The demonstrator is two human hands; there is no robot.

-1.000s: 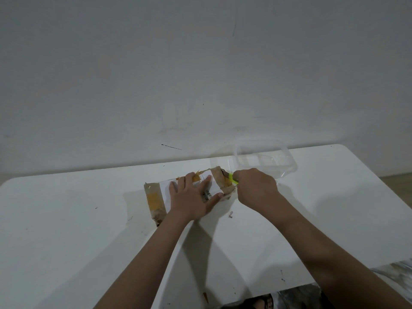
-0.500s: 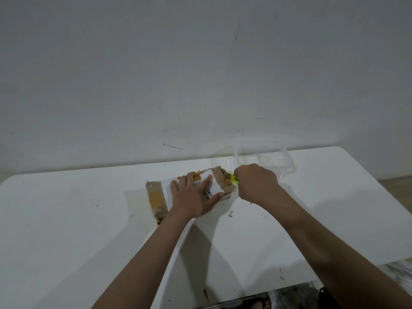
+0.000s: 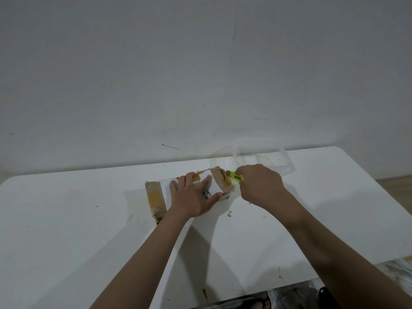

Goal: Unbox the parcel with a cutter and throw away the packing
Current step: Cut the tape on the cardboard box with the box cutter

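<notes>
A small flat cardboard parcel (image 3: 156, 197), wrapped in brown and yellow tape with a white label, lies on the white table (image 3: 66, 230). My left hand (image 3: 194, 197) presses flat on its top, fingers spread. My right hand (image 3: 260, 186) is closed around a yellow-green cutter (image 3: 235, 176), whose tip sits at the parcel's far right end, where the cardboard is torn and lifted. The blade itself is too small to make out.
A clear plastic container (image 3: 263, 157) stands just behind my right hand near the table's back edge, against a white wall. Small scraps (image 3: 229, 213) lie on the table in front of the parcel. The table's near edge runs at lower right, with dark items beneath it.
My right hand with the cutter has shifted slightly back along the parcel's right end. My left hand stays pressed on the parcel.
</notes>
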